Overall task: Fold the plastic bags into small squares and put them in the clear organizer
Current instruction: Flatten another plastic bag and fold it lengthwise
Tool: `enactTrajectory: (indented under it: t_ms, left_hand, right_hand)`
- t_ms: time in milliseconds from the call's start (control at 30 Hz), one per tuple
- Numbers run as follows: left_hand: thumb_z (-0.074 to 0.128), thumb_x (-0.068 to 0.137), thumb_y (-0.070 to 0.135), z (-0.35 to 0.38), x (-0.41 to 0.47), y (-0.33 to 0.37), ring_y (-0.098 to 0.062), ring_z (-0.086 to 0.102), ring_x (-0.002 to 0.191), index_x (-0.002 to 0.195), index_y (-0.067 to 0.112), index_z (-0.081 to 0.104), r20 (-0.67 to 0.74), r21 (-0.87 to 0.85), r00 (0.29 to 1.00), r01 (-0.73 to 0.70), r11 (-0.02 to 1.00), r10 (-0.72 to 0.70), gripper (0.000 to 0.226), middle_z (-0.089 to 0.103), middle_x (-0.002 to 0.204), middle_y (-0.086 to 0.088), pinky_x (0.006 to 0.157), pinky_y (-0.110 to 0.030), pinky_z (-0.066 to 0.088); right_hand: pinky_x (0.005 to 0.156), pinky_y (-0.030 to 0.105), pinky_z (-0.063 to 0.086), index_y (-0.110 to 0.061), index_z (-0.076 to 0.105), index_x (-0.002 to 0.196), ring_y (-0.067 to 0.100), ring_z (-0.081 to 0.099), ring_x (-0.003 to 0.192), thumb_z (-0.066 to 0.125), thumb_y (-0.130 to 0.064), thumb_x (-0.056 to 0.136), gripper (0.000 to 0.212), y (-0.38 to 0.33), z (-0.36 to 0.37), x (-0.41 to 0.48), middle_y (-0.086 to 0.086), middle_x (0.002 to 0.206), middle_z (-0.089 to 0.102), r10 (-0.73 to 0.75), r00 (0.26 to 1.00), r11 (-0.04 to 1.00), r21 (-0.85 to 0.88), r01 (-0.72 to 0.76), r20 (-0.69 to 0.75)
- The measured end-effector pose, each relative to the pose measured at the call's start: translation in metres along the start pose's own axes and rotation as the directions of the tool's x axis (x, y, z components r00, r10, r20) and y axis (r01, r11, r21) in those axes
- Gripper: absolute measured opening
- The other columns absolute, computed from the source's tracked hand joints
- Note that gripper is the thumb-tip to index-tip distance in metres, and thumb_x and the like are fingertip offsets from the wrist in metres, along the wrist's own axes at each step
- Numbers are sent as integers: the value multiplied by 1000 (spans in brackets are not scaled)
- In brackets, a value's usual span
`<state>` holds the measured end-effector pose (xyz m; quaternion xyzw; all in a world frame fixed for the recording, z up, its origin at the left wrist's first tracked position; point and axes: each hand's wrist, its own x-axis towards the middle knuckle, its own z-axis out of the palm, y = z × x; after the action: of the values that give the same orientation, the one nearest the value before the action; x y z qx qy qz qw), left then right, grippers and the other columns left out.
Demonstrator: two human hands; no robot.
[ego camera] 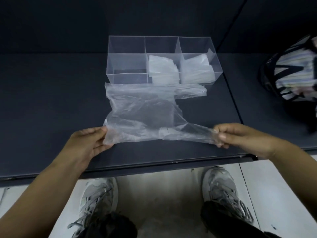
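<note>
Your left hand (93, 141) and right hand (235, 136) pinch the crinkled clear plastic bag (142, 115), stretched just before the boxy clear organizer (127, 66).

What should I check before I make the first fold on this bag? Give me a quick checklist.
1. Left hand grips the plastic bag at its near left corner: ok.
2. Right hand pinches the bag's stretched right end: ok.
3. Bag lying smooth on the table: not ok, wrinkled and bunched.
4. Bag's far edge apart from the clear organizer: cannot tell, it lies right at the front wall.
5. Free compartment in the organizer: ok, left side looks free; folded bags sit in the middle and right.
</note>
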<state>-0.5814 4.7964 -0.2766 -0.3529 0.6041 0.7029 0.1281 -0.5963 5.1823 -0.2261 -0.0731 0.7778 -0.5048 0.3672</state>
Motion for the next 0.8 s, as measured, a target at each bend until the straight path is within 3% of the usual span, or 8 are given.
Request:
enactTrajectory:
  t_ms: [100, 167, 267, 333, 467, 633, 800]
  left_hand:
    - [60, 93, 15, 1, 5, 2, -23, 70, 79, 87, 5, 66, -21, -19, 1000, 3, 1000, -4, 13, 69, 97, -15, 55, -24, 57]
    - [60, 92, 30, 1, -1, 6, -24, 71, 82, 94, 4, 65, 13, -11, 999, 39, 999, -39, 26, 69, 101, -16, 57, -28, 58]
    - [74, 65, 48, 0, -18, 7, -25, 72, 85, 104, 2, 64, 111, 81, 992, 56, 995, -65, 61, 72, 97, -16, 64, -31, 59]
    - [80, 61, 33, 2, -28, 4, -22, 73, 76, 102, 2, 64, 119, 134, 992, 27, 991, -43, 53, 73, 90, -13, 60, -25, 57]
    - [74, 77, 0, 4, -28, -1, -17, 72, 69, 102, 3, 63, 64, 153, 997, 26, 988, -36, 27, 73, 80, -9, 56, -17, 53]
    - [73, 81, 1, -3, -23, -7, -17, 72, 70, 105, 11, 63, 2, 213, 996, -92, 973, 94, 28, 73, 90, -8, 59, -16, 53]
    - [77, 79, 9, -7, -25, -15, -17, 69, 59, 94, 18, 63, -36, 420, 964, -225, 879, 265, 22, 71, 78, -5, 55, -17, 52]
  right_hand:
    - [62, 19, 41, -4, 55, 75, 14, 48, 69, 55, -41, 89, 39, 8, -1, 5, 3, 71, 54, -3, 994, 996, 92, 14, -111]
    - [60, 18, 42, -4, 57, 77, 12, 49, 66, 57, -37, 86, 34, 13, 0, 8, 1, 69, 56, -12, 989, 997, 78, 23, -147]
    - [57, 18, 43, -13, 63, 74, 13, 50, 63, 62, -33, 83, 22, 20, 1, 11, 2, 67, 57, -34, 983, 998, 48, 44, -181]
    - [55, 17, 43, -12, 64, 75, 12, 50, 60, 66, -31, 79, 20, 24, 2, 11, 3, 68, 59, -31, 976, 997, 64, 45, -218]
    - [48, 15, 41, -11, 66, 80, 9, 47, 53, 69, -18, 74, 10, 30, 4, 12, 5, 67, 60, 19, 949, 979, 197, 45, -314]
    - [42, 13, 38, -5, 63, 94, 6, 46, 44, 65, 0, 81, 15, 38, -1, 13, 5, 64, 65, 110, 853, 966, 257, 28, -510]
    - [42, 13, 39, -9, 64, 93, 5, 48, 44, 64, 3, 83, 15, 41, 4, 10, 5, 62, 67, 117, 822, 966, 254, 35, -558]
